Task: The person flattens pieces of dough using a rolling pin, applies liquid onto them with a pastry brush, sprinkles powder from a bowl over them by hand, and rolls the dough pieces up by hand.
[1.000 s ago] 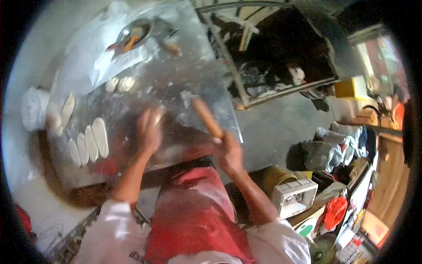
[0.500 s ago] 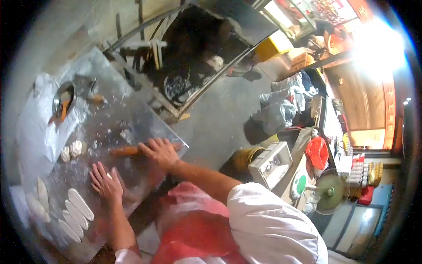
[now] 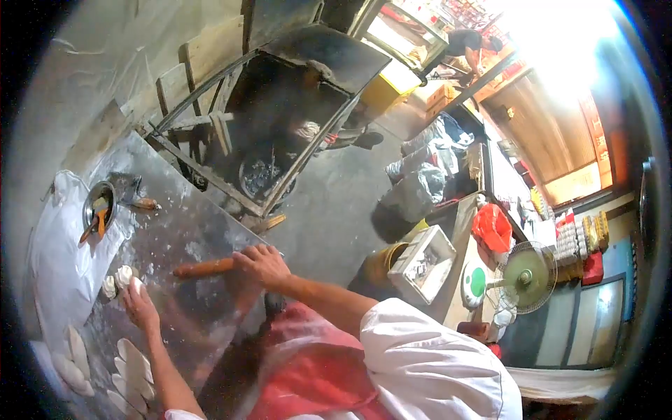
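Observation:
My right hand (image 3: 262,266) is wrapped round one end of a wooden rolling pin (image 3: 203,269), which lies on the floury metal table (image 3: 168,231). My left hand (image 3: 140,306) reaches to the small dough pieces (image 3: 124,276) at the left of the table, its fingertips at the nearer piece; whether they grip it is too small to tell. Flat, long dough strips (image 3: 133,360) lie to the left of my left forearm, with more dough (image 3: 73,371) farther left. A metal bowl (image 3: 99,203) with orange-handled tools stands beyond.
A white plastic sheet (image 3: 66,259) covers the table's left side. Beyond the table is a dark framed pit (image 3: 266,133). To the right are a white crate (image 3: 425,264), a fan (image 3: 525,277) and a red bag (image 3: 492,227). Another person (image 3: 470,45) is in the far background.
The view has swung to the right. My left hand has moved from the middle of the table to the small dough pieces. My right hand still holds the rolling pin.

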Demonstrator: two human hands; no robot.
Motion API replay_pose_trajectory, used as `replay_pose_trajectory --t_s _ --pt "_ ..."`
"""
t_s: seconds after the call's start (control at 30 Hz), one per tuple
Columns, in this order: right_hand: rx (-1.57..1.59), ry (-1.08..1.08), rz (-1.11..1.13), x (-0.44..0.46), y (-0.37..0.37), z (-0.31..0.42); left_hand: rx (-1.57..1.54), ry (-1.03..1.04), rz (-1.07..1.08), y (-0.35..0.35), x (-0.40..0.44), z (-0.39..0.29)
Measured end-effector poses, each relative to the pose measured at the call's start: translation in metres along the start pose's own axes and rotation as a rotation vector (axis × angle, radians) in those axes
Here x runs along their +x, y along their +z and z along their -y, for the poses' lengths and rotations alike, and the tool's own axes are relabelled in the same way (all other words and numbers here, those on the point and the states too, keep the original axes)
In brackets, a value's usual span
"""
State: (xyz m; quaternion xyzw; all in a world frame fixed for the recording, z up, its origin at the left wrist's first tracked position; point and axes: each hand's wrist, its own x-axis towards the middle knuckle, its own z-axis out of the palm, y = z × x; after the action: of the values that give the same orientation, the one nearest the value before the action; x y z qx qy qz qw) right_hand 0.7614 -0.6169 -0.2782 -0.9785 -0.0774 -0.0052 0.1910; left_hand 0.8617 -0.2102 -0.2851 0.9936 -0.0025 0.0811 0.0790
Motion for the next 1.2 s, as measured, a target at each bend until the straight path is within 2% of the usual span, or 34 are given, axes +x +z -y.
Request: replay_pose_trajectory --t_s 0.03,0.1,0.13,0.2,0.23,0.3,0.4,0.47,0.53,0.57,0.63,0.67,0.73,0.77,0.8,0.87,0.9,0.93,1.0,1.07,1.1,1.13,1.2 --pt "0.007 -0.007 -0.011 -0.001 0.001 0.000 0.000 0.004 -0.001 -0.012 -0.003 -0.012" --pt "0.020 -0.007 -0.025 -0.002 0.002 -0.001 -0.022 -0.009 -0.230 -0.036 -0.018 -0.048" --pt "-0.006 -0.004 -0.017 -0.004 0.003 0.001 0.031 -0.036 -0.104 -0.009 -0.039 -0.041" --pt "-0.030 -0.003 -0.008 -0.005 0.004 0.001 0.216 0.032 -0.051 0.012 -0.092 -0.069" --pt "-0.036 0.027 -0.021 -0.003 0.004 -0.003 0.215 0.030 -0.050 0.013 -0.093 -0.082" --pt "0.018 0.029 -0.009 -0.011 0.011 0.017 0.167 -0.004 0.085 -0.008 -0.106 -0.078" --pt "0.039 0.031 0.060 -0.003 -0.008 0.010 0.143 0.027 0.025 -0.013 -0.156 -0.091" --pt "0.037 0.044 0.083 -0.003 -0.011 0.009 0.109 0.062 0.067 -0.029 -0.156 -0.087" --pt "0.082 0.053 0.081 -0.003 -0.010 0.008 -0.031 -0.061 0.431 -0.043 -0.128 -0.080" --pt "0.087 0.054 0.099 -0.001 -0.009 0.007 -0.177 -0.145 0.373 -0.035 -0.114 -0.077" --pt "0.023 0.011 0.082 0.000 -0.001 0.001 0.125 -0.056 0.092 -0.007 -0.088 -0.086" --pt "0.020 -0.004 0.112 0.002 0.002 -0.009 0.098 -0.072 0.072 -0.005 -0.072 -0.093" --pt "0.084 -0.027 0.000 0.004 0.014 -0.008 0.124 -0.144 0.085 -0.002 -0.069 -0.094" --pt "0.102 -0.069 -0.023 0.011 0.016 -0.008 0.061 -0.142 0.215 -0.031 -0.057 -0.100" --pt "0.124 -0.113 -0.039 0.014 0.017 -0.010 0.117 -0.157 0.178 -0.025 -0.064 -0.098" --pt "-0.020 -0.061 0.033 0.016 0.016 -0.012 0.051 -0.123 0.137 -0.011 -0.075 -0.082" --pt "0.006 -0.062 0.037 0.019 0.007 -0.006 -0.029 -0.085 0.085 -0.012 -0.077 -0.072" --pt "0.028 -0.055 0.039 0.021 -0.002 -0.001 -0.041 -0.109 0.172 -0.003 -0.091 -0.056" --pt "-0.090 -0.040 0.010 0.022 0.000 0.000 -0.010 -0.187 0.114 -0.013 -0.091 -0.060" --pt "-0.081 -0.043 0.041 0.027 0.004 0.000 -0.095 -0.196 -0.030 -0.009 -0.093 -0.058" --pt "-0.061 -0.027 0.032 0.029 0.006 0.006 -0.084 -0.213 -0.025 -0.010 -0.097 -0.055" --pt "-0.051 -0.042 0.026 0.032 0.001 0.022 -0.125 -0.196 -0.016 -0.008 -0.095 -0.050" --pt "-0.046 -0.212 0.044 0.030 -0.021 0.052 -0.173 -0.182 -0.004 -0.008 -0.091 -0.038"
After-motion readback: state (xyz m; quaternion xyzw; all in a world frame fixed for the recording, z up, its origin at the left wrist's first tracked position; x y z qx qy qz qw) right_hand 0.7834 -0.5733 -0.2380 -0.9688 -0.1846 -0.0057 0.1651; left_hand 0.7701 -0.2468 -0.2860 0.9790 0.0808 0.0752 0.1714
